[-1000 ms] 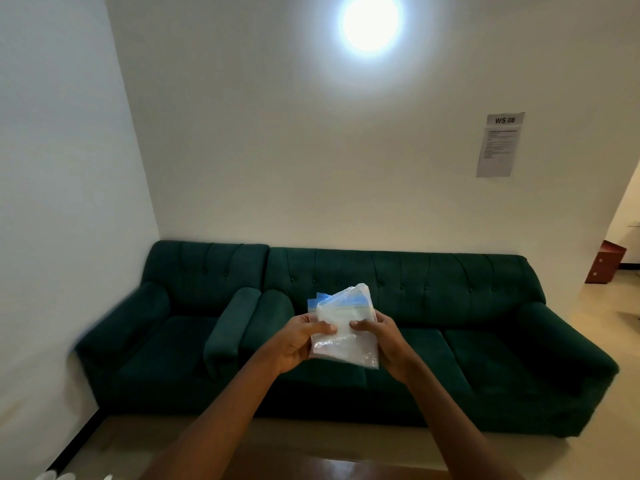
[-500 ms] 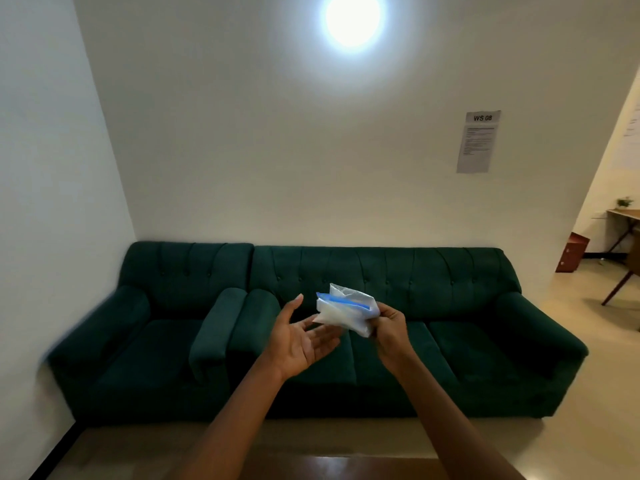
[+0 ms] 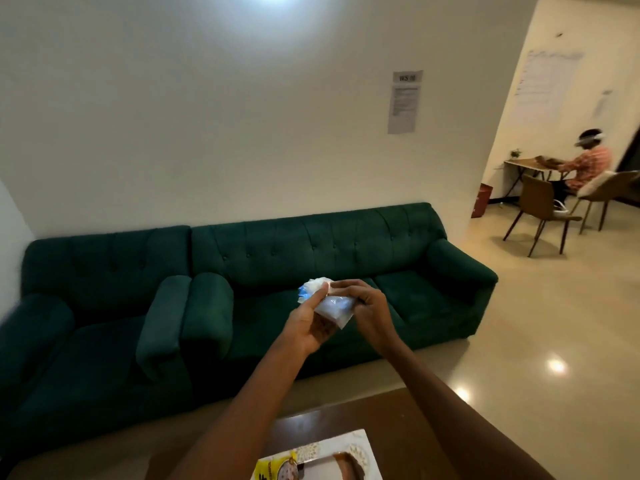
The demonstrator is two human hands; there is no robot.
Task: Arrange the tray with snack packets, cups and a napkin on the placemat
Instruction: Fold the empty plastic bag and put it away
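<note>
clear packet (image 3: 333, 304), blurred | left hand (image 3: 307, 325) and right hand (image 3: 371, 311) fingers pinching it | yellow packet (image 3: 277, 471) 6 o'clock, cut off

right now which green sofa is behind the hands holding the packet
The longer sofa on the right: the left hand and right hand hold the clear packet in front of its left seat. The single-seat armchair lies off to the left.
</note>
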